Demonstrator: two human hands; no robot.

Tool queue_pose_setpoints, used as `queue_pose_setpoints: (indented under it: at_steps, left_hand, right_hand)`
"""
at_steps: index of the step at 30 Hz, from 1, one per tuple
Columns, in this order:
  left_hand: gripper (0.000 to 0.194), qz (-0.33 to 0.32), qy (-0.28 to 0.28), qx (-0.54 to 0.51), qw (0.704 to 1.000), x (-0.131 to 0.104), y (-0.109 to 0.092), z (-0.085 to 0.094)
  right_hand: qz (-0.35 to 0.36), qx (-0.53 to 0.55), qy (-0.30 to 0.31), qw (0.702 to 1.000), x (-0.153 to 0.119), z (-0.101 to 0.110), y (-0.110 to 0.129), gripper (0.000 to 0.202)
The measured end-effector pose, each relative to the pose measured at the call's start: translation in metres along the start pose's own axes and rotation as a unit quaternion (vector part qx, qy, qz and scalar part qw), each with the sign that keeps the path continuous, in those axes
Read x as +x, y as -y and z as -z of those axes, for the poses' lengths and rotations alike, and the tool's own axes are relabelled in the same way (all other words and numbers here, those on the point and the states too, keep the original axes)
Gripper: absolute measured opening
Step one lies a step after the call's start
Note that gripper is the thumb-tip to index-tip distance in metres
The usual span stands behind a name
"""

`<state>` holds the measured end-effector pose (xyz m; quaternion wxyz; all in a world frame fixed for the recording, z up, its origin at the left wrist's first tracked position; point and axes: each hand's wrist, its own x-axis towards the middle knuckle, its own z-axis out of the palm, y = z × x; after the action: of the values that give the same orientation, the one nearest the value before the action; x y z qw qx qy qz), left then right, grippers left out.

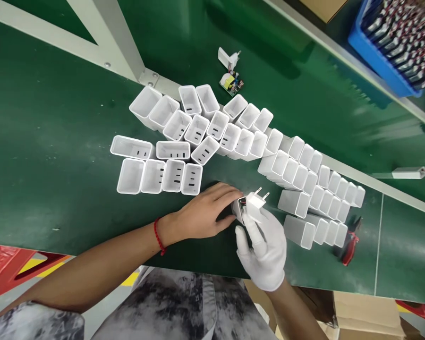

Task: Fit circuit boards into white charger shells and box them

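Green worktop (pixel 67 198) ran beneath a pale metal frame (pixel 118 42), with one blue bin (pixel 382 63) of wired components at the upper right. Open-topped white plastic housings (pixel 130 175) stood close together in staggered rows, more than thirty in all; the nearest row at the left numbered four, and the nearest at the right also four. Several at the left showed dark slots inside. The left hand (pixel 205 212), bare, with one red braided bracelet (pixel 158 236) at its wrist, had its thumb and fingers curled partway closed around one held housing (pixel 236 211), in front of the rows. The right hand (pixel 264 248), in one white glove, pinched a plug piece (pixel 255 200) with two metal pins at the mouth of that housing, where part of a circuit board showed. Beyond the rows lay one loose circuit board (pixel 231 84) and one two-pin plug part (pixel 227 59). One pair of red-handled pliers (pixel 350 248) lay beside the right-hand rows. Small marks on the patterned shirt (pixel 173 302) were too faint to read.
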<state>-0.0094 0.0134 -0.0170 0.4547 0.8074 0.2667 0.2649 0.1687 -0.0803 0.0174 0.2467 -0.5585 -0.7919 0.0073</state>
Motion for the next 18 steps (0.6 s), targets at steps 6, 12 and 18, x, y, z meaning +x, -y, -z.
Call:
queue_pose_setpoints:
  at_steps: [6,12,18]
  left_hand:
    - [0.046,0.001,-0.011,0.000,1.000,0.001,0.000,-0.001]
    - [0.045,0.008,-0.002,-0.004,1.000,0.000,-0.001,0.001]
    - [0.045,-0.004,-0.003,0.003,1.000,-0.001,-0.001,0.002]
  right_hand:
    - [-0.003,-0.018,0.017,1.000,-0.001,-0.015,-0.007,0.085]
    - [-0.013,-0.047,0.007,0.999,-0.006,-0.019,-0.006,0.083]
    - [0.003,-0.105,-0.025,0.994,-0.005,-0.023,-0.007,0.077]
